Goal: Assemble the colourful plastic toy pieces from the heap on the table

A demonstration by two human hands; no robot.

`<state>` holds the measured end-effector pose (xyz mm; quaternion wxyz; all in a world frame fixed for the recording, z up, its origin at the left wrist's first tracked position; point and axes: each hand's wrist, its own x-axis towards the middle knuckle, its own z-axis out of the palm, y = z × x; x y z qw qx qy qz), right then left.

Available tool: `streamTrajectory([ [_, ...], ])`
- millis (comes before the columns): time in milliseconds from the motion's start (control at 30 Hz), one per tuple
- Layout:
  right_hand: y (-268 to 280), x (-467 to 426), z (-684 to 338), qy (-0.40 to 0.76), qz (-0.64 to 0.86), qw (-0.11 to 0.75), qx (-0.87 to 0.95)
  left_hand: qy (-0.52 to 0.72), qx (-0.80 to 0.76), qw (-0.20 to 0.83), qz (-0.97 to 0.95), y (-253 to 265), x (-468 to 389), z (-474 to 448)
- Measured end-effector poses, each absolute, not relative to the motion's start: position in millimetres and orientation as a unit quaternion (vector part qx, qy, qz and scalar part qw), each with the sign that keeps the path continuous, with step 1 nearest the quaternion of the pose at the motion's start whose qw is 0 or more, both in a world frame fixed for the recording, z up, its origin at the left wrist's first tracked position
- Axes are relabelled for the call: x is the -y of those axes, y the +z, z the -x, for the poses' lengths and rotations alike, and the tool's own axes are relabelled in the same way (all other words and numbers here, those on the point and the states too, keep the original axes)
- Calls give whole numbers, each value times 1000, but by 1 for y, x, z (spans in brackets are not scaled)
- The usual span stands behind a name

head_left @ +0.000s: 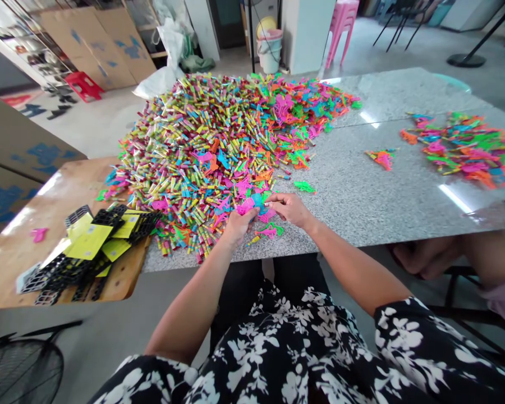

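Observation:
My left hand (236,226) is closed around a few small plastic pieces, a pink piece (246,206) and a blue piece (257,200) showing above the thumb. Close on its right, my right hand (293,211) has its fingers pinched together at the blue piece; what lies between the fingertips is too small to make out. Beyond both hands rises a big heap of small striped tubes (185,132) mixed with bright plastic pieces. Just below the hands, a green and pink piece with a yellow tube (266,233) lies on the speckled table (340,191).
At right lies a smaller pile of coloured pieces (473,146), with a small cluster (381,158) nearer. Black plastic racks and yellow cards (88,241) are stacked on a wooden board (128,278) at left. Another person's arm (467,252) shows at the right edge.

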<state>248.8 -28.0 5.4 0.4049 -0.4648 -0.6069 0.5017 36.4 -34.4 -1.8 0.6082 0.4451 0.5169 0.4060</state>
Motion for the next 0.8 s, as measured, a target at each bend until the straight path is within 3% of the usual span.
streamTrajectory([
  [633,6,28,-256,516,487,359,607,398,-515,613,-449,1,39,-39],
  [800,4,29,-256,574,454,365,576,395,-508,609,-463,5,44,-40],
])
